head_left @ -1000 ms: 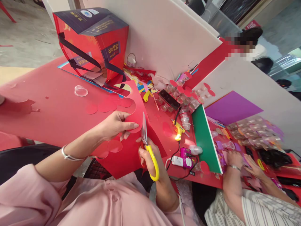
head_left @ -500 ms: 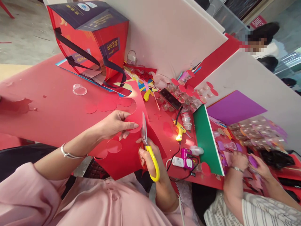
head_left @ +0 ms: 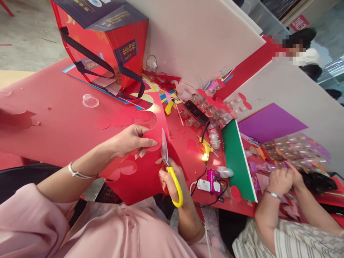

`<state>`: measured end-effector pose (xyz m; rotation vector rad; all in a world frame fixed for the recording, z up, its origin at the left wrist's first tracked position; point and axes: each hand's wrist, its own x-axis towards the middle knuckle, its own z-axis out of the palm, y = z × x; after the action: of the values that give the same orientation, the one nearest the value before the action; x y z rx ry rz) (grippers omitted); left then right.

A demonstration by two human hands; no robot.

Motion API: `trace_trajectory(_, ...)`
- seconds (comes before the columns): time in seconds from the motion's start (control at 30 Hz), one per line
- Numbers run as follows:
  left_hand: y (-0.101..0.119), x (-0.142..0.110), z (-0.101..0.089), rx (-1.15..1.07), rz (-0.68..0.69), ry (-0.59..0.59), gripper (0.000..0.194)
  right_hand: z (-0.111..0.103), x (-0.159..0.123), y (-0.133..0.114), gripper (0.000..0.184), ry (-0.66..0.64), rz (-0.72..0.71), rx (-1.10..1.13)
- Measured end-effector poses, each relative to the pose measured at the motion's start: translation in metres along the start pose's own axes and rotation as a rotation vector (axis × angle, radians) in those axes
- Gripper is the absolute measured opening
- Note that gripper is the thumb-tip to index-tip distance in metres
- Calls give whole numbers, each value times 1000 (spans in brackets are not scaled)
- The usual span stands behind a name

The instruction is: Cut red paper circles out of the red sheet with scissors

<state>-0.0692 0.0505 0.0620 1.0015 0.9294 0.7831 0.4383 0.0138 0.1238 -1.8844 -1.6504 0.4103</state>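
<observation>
My left hand (head_left: 134, 141) pinches a sheet of red paper (head_left: 161, 114) between thumb and fingers, at a rounded part beside the scissors. Yellow-handled scissors (head_left: 176, 188) are in my right hand (head_left: 172, 179), its fingers wrapped round the handles. Their blades point away from me and lie against the paper's curved edge, close to my left fingertips; whether they are fully closed is hard to tell. Several red paper circles (head_left: 125, 116) lie on the table beyond my left hand. Another paper circle (head_left: 128, 167) rests nearer to me.
A red and navy bag (head_left: 126, 50) stands at the back left. To the right are a yellow glue gun (head_left: 206, 148), a phone (head_left: 196, 111), clear plastic cups (head_left: 214, 136) and a green board (head_left: 238, 157). Beyond it, a co-worker's hands (head_left: 282, 179) handle something purple.
My hands, the scissors and the red paper hold nearly the same position. The camera view has shifted slightly. The co-worker's hands have come together.
</observation>
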Motion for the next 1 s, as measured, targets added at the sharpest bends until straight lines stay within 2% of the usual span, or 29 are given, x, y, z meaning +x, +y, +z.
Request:
trace_trajectory(0.03,0,1,1,-12,-7,23,41,-14,11,17,89,0,-21,91)
trace_trajectory(0.1,-2,-1,6,-46,16,134,40,-28,27,50,78,-102,-28,376)
trace_trajectory(0.13,-4,-3,10,-62,59,227,46,-31,32,64,66,-260,3,566)
trace_trajectory(0.17,-7,-7,14,-62,121,324,55,-31,35,78,52,-340,9,661)
trace_trajectory(0.23,-17,-17,24,-6,295,545,57,-30,38,98,27,-400,28,772)
trace_trajectory(0.3,-31,-28,33,6,408,765,42,-28,40,111,26,-415,10,804)
trace_trajectory(0.33,-38,-33,37,-35,396,805,35,-28,41,114,29,-417,8,810)
trace_trajectory(0.37,-45,-37,40,-68,325,751,36,-27,41,116,33,-415,7,810)
trace_trajectory(0.43,-54,-41,44,-141,119,522,51,-26,44,113,37,-392,-34,794)
trace_trajectory(0.47,-56,-41,46,-187,38,424,56,-25,45,109,37,-388,-72,780)
trace_trajectory(0.53,-54,-37,49,-274,-27,336,64,-23,47,96,33,-377,-186,734)
trace_trajectory(0.63,-44,-27,54,-384,29,381,65,-21,46,68,35,-269,-310,628)
trace_trajectory(0.7,-38,-20,58,-433,75,395,63,-21,41,44,37,-279,-312,648)
trace_trajectory(0.8,-32,-12,59,-449,128,388,58,-16,29,1,37,-322,-237,689)
trace_trajectory(0.87,-28,-8,56,-413,146,378,53,-5,17,-28,31,-385,-96,687)
trace_trajectory(0.97,-16,-4,47,-292,152,325,47,35,-12,-67,24,-412,-11,729)
trace_trajectory(1.0,-11,-4,45,-250,152,307,46,56,-24,-79,31,-418,17,746)
